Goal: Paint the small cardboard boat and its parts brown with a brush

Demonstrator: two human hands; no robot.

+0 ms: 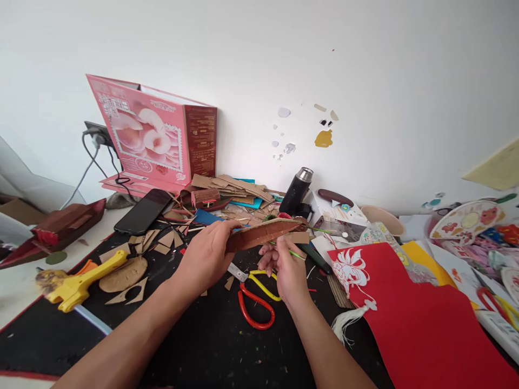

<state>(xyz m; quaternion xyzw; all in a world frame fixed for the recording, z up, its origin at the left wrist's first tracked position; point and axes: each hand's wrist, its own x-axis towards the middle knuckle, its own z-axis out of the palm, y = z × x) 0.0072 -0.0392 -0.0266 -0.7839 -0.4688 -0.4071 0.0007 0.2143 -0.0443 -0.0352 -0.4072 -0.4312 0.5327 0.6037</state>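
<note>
My left hand (pixel 208 247) is closed around one end of a brown cardboard model boat hull (pixel 263 235), held tilted above the table. Its far tip points right. Just below that end, my right hand (pixel 287 267) pinches a thin green stick (pixel 299 255); its full length and kind are hidden by the fingers. Beneath the hands lies a pair of scissors (pixel 256 309) with one red and one yellow handle. Another brown model boat (pixel 68 229), with a small cabin, stands at the far left. A small cabin-like piece (pixel 205 198) sits among the scraps.
Cardboard scraps (pixel 239 189) are piled at the back. Around them are a black phone (pixel 144 210), a pink box (pixel 150 135) and a black flask (pixel 295 194). A yellow glue gun (pixel 83 281) lies left; red paper (pixel 417 319) covers the right.
</note>
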